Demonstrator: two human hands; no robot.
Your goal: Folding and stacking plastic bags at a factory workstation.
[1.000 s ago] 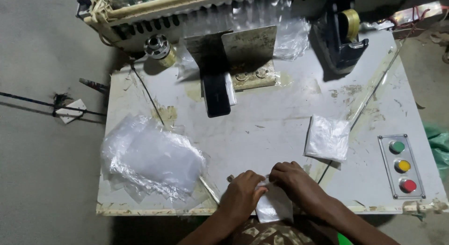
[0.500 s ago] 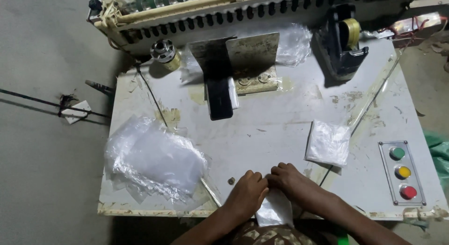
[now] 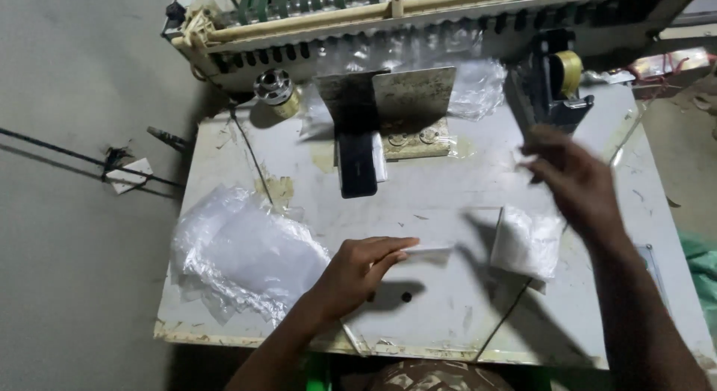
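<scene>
Left hand [image 3: 358, 271] is held low over the worn, stained white metal worktable [image 3: 448, 189], fingers straight and together, pinching the near end of a small flat white packet [image 3: 427, 251] between thumb and fingertips; the packet lies level just above the table's centre front. Contents of packet not discernible.

Right hand [image 3: 571, 174] is raised over the table's right side, motion-blurred, fingers loosely spread; whether it holds anything cannot be told. Directly below it sits a small stack of clear plastic pouches with white contents [image 3: 526, 243], resting on the table.

A loose heap of empty clear plastic bags [image 3: 243, 256] lies at the left front of the table, just beside the left wrist. At the rear: a black tape dispenser with a yellowish tape roll [image 3: 556, 81], an upright metal plate on a bracket [image 3: 388, 100], a dark rectangular block [image 3: 358, 163] before it
</scene>
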